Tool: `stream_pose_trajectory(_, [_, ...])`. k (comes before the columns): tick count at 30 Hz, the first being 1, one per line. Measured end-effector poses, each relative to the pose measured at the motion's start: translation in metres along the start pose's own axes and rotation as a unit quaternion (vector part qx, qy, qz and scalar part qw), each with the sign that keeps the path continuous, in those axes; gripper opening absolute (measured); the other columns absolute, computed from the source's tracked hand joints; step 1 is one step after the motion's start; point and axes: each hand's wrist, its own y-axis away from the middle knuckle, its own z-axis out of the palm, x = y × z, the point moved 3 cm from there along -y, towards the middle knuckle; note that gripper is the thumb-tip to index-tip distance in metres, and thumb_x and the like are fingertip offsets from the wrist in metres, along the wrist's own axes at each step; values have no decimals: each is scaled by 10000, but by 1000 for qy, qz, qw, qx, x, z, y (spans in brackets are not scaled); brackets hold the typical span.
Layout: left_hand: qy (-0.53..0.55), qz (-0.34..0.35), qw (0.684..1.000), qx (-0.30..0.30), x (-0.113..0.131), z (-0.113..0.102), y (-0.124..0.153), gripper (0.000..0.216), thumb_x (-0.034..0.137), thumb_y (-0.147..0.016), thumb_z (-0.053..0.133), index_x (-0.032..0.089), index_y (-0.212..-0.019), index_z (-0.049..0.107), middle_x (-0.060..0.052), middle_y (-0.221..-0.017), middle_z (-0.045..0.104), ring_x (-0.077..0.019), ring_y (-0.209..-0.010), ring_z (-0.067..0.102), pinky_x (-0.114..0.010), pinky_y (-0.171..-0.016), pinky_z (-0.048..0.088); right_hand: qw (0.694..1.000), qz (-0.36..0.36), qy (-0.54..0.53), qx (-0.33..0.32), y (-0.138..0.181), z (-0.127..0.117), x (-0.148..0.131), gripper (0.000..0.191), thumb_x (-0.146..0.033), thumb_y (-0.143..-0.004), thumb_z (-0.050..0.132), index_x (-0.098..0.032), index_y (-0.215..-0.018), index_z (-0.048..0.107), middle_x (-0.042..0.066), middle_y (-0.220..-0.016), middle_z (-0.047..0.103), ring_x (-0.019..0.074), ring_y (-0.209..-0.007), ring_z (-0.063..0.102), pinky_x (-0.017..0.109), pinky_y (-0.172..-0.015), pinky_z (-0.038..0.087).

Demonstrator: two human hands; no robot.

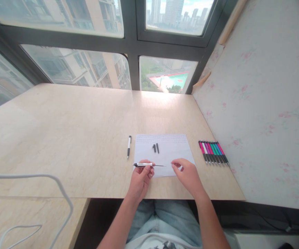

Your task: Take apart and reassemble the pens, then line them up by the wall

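Observation:
My left hand [142,178] is closed around the white barrel of a ballpoint pen [142,165]. The pen lies level, its black clip end to the left, and a thin dark refill [159,165] sticks out of its right end. Just right of the refill's tip, my right hand [187,172] has thumb and forefinger pinched together; anything between them is too small to make out. Beneath both hands is a white sheet of paper [175,148] with handwriting along its top. On it rest small black pen parts [157,148], among them a dark tube.
A white pen [129,147] with a black grip lies left of the paper. To the right, by the flowered wall [263,114], several coloured pens [213,152] lie in a row. A white cable [58,183] loops over the desk [61,138] at the left.

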Motion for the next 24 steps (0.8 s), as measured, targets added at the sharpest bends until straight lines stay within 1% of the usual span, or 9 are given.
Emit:
stream_pose_trajectory(4, [3,-2,1000,2,-1,-2,-1,164,215,-786,726,165,-929,661,-53,-897,681,-74,-681,565,-188,-641,449,998,43,-33,11,-20,22,2,197,-227,-800,519,-193,-892,690,35,-777,703,185,-717,640,311,-701,483])
stream_pose_trajectory(6, [7,-5,1000,3,-3,-2,-2,163,214,-796,715,166,-941,659,-58,-914,679,-78,-689,564,-194,-641,448,997,61,-44,30,-33,30,1,213,-235,-798,509,-194,-906,689,17,-732,692,174,-685,636,302,-714,480])
stream_pose_trajectory(10, [14,-12,1000,3,-3,-3,-2,141,217,-807,702,165,-931,658,-63,-906,680,-86,-683,562,-206,-635,444,996,71,7,59,-58,40,-4,217,-243,-794,515,-200,-913,692,15,-723,691,173,-667,624,301,-720,465])
stream_pose_trajectory(14, [18,-29,999,7,-4,-1,-2,135,225,-792,717,166,-901,665,-60,-890,684,-90,-675,560,-214,-633,435,995,66,56,54,-74,45,-7,223,-260,-806,519,-203,-930,696,31,-755,700,172,-670,615,292,-696,457])
stream_pose_trajectory(17, [17,-36,999,6,-4,-1,-1,141,231,-787,721,168,-901,667,-65,-891,686,-94,-672,557,-221,-636,428,996,62,43,51,-76,45,-5,229,-297,-825,519,-195,-926,698,45,-795,707,177,-686,620,300,-700,466])
stream_pose_trajectory(20, [9,-38,999,8,-4,0,-1,154,242,-780,725,165,-902,672,-68,-883,686,-102,-669,553,-230,-635,424,994,75,-26,71,-69,35,-3,262,-355,-856,504,-182,-904,695,61,-815,713,194,-728,637,313,-710,483])
stream_pose_trajectory(21, [5,-37,999,10,-4,0,-1,157,244,-778,726,162,-901,673,-67,-879,685,-104,-668,553,-232,-636,424,993,84,-55,67,-64,31,-3,281,-377,-868,496,-178,-895,693,62,-801,712,196,-728,641,311,-695,488])
stream_pose_trajectory(22, [1,-37,999,12,-4,0,-1,159,245,-777,726,160,-901,673,-67,-876,685,-106,-668,553,-234,-637,424,991,93,-82,50,-59,26,-4,303,-398,-881,486,-176,-887,691,58,-775,708,193,-710,640,304,-672,489])
stream_pose_trajectory(24, [-11,-35,999,15,-3,0,-1,167,247,-774,728,159,-904,671,-66,-876,687,-109,-668,553,-237,-643,425,989,90,-117,-16,-47,17,-12,346,-418,-912,453,-178,-846,692,52,-760,702,184,-695,635,280,-617,479])
